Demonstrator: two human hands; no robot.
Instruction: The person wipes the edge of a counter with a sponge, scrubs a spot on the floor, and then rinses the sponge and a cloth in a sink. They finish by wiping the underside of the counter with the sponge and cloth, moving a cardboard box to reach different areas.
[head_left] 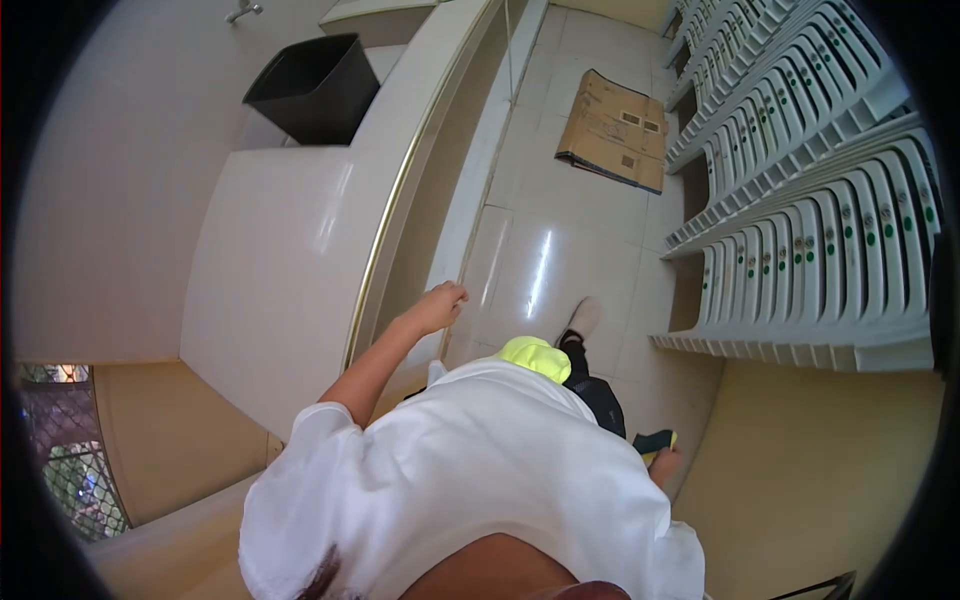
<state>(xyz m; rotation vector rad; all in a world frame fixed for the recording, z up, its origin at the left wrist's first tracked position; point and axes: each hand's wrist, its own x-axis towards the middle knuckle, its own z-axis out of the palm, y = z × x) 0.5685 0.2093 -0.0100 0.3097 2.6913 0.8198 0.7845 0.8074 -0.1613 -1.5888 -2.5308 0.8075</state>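
Left hand (437, 306) loosely curled beside the counter; green-and-yellow sponge (654, 441) gripped in the right hand (665, 465).

The sponge is held low at the person's right side, and nothing can be seen grasped in the left hand. A dark bin (318, 92) is set on the white counter (270, 225), its mouth partly seen, its contents too shadowed to tell. The counter is edged by a gold-coloured strip. Between it and the stacked white chairs (825, 250), a walkway of tiled floor (575, 235) is left, partly covered by flattened cardboard (612, 128) near the chairs. The cardboard is printed with marks too small to be read; the chairs are marked with green dots.
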